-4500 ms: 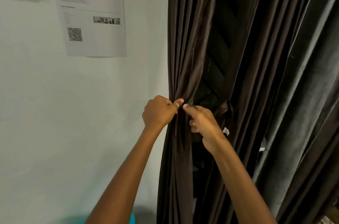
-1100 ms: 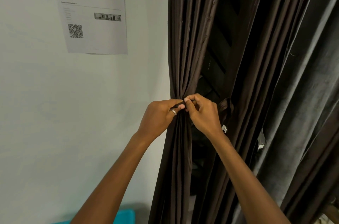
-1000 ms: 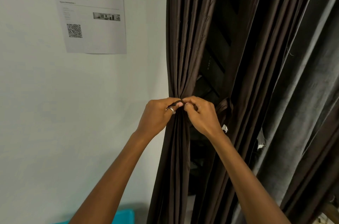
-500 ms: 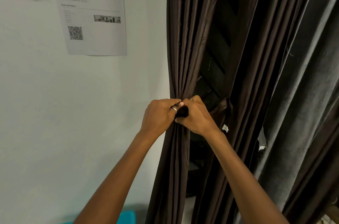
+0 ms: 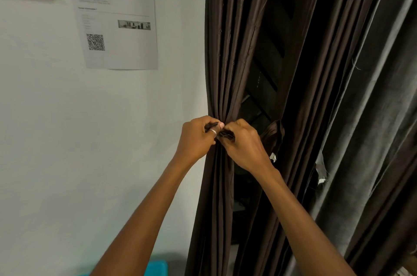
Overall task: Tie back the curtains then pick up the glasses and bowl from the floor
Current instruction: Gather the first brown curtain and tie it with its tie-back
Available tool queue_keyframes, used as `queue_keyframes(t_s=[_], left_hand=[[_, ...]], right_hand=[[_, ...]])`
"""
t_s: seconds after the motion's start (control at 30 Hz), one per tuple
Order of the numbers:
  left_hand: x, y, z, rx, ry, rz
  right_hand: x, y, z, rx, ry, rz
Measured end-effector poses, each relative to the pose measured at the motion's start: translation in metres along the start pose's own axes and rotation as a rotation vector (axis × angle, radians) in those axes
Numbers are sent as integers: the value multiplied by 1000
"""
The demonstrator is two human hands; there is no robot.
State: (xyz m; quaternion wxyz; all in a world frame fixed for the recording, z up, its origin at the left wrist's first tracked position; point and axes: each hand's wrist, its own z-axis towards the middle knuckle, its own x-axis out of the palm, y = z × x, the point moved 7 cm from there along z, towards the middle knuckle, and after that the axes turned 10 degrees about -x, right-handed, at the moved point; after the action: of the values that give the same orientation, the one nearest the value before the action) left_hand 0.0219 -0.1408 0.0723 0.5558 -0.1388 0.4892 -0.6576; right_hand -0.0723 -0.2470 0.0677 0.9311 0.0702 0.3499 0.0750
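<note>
Curtain (image 5: 222, 72) gathered, L grip (image 5: 196, 138) & R grip (image 5: 243, 144) pinching tieback (image 5: 226, 134) at its front

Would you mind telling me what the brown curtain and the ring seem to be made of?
Brown curtain: woven fabric with a slight satin sheen, judging by the highlights along its folds. Ring on the left hand: probably polished metal, silvery and glinting.
</note>
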Motion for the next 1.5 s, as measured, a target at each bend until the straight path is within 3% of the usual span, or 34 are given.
queue_keyframes(t_s=[0.2,0.33,0.63,1.03,1.5], left_hand=[[-2,9,2,-91,23,-117],[0,13,-2,-92,33,-179],[-12,22,-11,-78,-155,-156],[-25,32,-9,-24,-115,-173],[-33,33,-9,-22,-183,-45]], right_hand=[[-22,14,-13,-151,-252,-118],[-20,21,-18,-269,-276,-226],[-19,0,-22,-100,-372,71],[-21,-27,-17,134,-267,330],[-21,-51,-27,291,-259,394]])
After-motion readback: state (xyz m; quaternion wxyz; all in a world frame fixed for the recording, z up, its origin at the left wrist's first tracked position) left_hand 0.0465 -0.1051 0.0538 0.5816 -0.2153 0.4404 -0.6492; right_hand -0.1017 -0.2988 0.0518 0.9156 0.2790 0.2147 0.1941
